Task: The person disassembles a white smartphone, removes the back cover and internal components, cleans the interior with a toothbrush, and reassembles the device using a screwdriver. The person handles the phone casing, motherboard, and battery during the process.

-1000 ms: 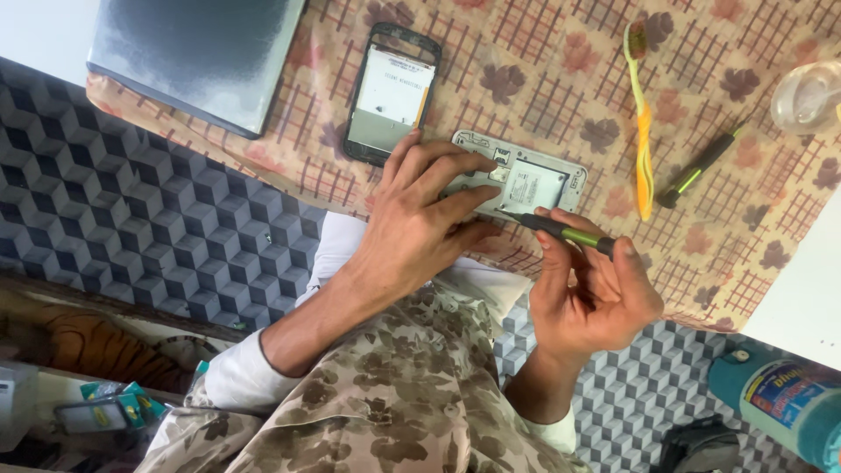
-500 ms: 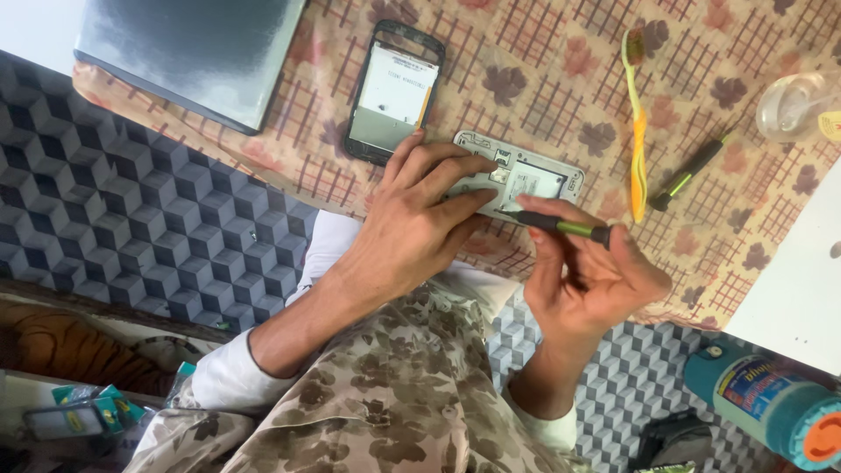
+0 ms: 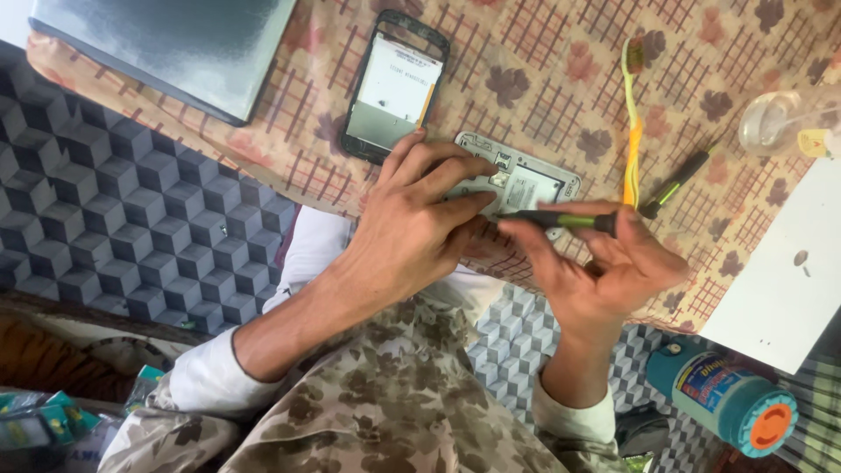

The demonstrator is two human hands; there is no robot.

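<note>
My left hand [image 3: 419, 229] presses its fingers down on an opened silver phone body [image 3: 529, 181] lying on a patterned cloth [image 3: 543, 61]. My right hand [image 3: 609, 267] grips a black and green screwdriver [image 3: 561, 219], its tip at the phone body's near edge beside my left fingertips. A separate phone frame with a white screen back [image 3: 393, 86] lies just beyond my left hand.
A yellow and orange toothbrush [image 3: 632, 123] and a second black and green tool [image 3: 673, 184] lie right of the phone body. A grey laptop-like slab [image 3: 166, 44] is at top left, a clear container [image 3: 775, 123] at right, a white board [image 3: 780, 280], and a blue bottle [image 3: 723, 398] at lower right.
Both hands keep their grips and stay at the phone body. The screwdriver tip has shifted slightly along the phone's near edge, and the view has drifted a little.
</note>
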